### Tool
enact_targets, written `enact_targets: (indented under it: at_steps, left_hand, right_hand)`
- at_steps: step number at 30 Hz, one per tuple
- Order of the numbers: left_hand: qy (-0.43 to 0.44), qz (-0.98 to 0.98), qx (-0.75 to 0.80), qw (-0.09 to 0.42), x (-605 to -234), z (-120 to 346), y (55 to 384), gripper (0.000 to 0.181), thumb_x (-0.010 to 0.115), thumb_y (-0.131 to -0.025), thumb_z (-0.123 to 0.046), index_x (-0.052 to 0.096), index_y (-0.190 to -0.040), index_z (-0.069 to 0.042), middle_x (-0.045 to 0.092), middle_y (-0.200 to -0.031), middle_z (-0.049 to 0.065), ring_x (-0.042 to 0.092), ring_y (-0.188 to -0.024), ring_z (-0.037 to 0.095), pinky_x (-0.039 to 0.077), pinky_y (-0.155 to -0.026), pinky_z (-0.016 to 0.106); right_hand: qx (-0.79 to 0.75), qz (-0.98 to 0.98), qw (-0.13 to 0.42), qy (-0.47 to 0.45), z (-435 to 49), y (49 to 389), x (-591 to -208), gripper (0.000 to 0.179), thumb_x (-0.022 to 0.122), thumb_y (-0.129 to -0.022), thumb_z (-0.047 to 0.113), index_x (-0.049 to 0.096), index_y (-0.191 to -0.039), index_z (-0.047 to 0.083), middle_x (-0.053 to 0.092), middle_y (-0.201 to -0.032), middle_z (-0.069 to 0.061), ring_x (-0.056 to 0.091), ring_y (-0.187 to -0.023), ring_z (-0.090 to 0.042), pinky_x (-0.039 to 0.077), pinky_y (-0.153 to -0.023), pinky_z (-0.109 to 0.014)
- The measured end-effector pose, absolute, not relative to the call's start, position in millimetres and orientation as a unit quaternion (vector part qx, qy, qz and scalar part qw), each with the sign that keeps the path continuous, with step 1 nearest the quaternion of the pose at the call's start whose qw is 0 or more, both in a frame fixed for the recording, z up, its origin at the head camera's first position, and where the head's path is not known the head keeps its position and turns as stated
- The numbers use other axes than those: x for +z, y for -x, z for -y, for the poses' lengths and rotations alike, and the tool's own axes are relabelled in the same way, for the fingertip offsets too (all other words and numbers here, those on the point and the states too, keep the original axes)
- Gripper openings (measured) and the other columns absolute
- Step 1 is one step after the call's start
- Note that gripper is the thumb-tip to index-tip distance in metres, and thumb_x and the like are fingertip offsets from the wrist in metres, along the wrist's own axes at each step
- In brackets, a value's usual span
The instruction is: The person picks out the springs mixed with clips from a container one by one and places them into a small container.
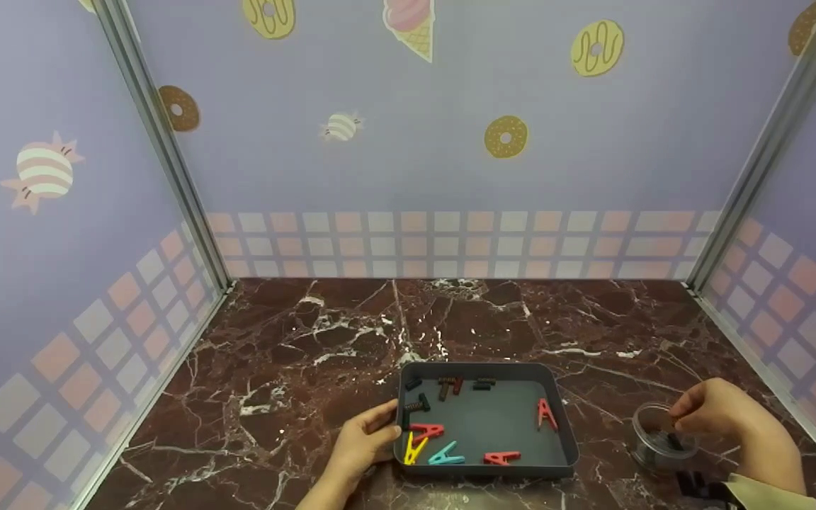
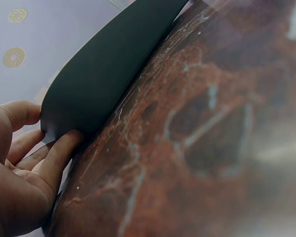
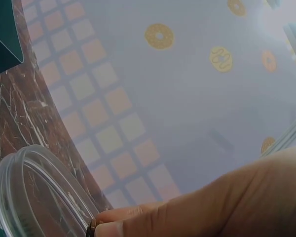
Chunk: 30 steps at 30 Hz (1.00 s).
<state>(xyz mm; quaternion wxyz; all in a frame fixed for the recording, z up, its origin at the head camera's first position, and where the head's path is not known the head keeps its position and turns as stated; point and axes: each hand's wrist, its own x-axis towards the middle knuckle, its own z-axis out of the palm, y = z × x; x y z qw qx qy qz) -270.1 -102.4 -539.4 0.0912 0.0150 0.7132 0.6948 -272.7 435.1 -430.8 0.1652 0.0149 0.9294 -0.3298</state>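
A grey rectangular tray [image 1: 496, 418] sits on the marbled table. My left hand [image 1: 362, 450] grips its left side near the front corner, fingertips against the wall [image 2: 96, 79]. In the tray lie several red clothespins [image 1: 501, 458], a yellow clothespin [image 1: 414, 449] and a light-blue clothespin [image 1: 445, 455]. Small black and brown ridged pieces [image 1: 445, 388] lie toward its back left. To the right stands a round clear plastic container [image 1: 652, 459] with dark pieces inside. My right hand [image 1: 727, 414] pinches a small dark brown piece [image 3: 92, 228] at its rim; its kind is mostly hidden.
Patterned panels [image 1: 408, 170] with a tile-print border enclose the table [image 1: 295, 397] at the back and both sides. Metal posts [image 1: 167, 156] stand at the two back corners. A dark strap [image 1: 705, 489] circles the right wrist.
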Motion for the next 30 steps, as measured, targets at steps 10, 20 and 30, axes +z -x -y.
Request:
enact_targets:
  at_steps: [10,20,30]
  left_hand:
    - [-0.010,-0.719,0.689,0.089,-539,102,271,0.058,0.067,-0.094,-0.007,0.051,-0.148,0.005,0.050,-0.150,0.034,0.062,-0.129,0.040,0.063,-0.090,0.043]
    - [-0.008,-0.722,0.687,0.085,-539,102,270,0.058,0.068,-0.093,-0.008,0.052,-0.147,0.005,0.051,-0.149,0.033,0.061,-0.131,0.041,0.063,-0.091,0.042]
    - [-0.021,-0.728,0.680,0.079,-538,103,269,0.056,0.068,-0.094,-0.008,0.052,-0.147,0.004,0.052,-0.149,0.031,0.058,-0.134,0.041,0.060,-0.099,0.040]
  right_hand:
    - [-0.321,-0.933,0.165,-0.012,-434,274,-432,0.020,0.075,-0.084,0.002,0.075,-0.102,-0.007,0.075,-0.087,-0.002,0.069,-0.074,-0.017,0.060,-0.067,-0.039]
    - [-0.319,-0.938,0.134,-0.012,-429,275,-431,0.017,0.073,-0.088,0.007,0.075,-0.100,-0.004,0.073,-0.078,-0.002,0.061,-0.064,-0.015,0.052,-0.056,-0.032]
    - [-0.296,-0.954,0.045,0.019,-416,280,-429,0.029,0.070,-0.098,0.031,0.074,-0.112,0.006,0.076,-0.107,-0.010,0.069,-0.093,-0.020,0.059,-0.080,-0.046]
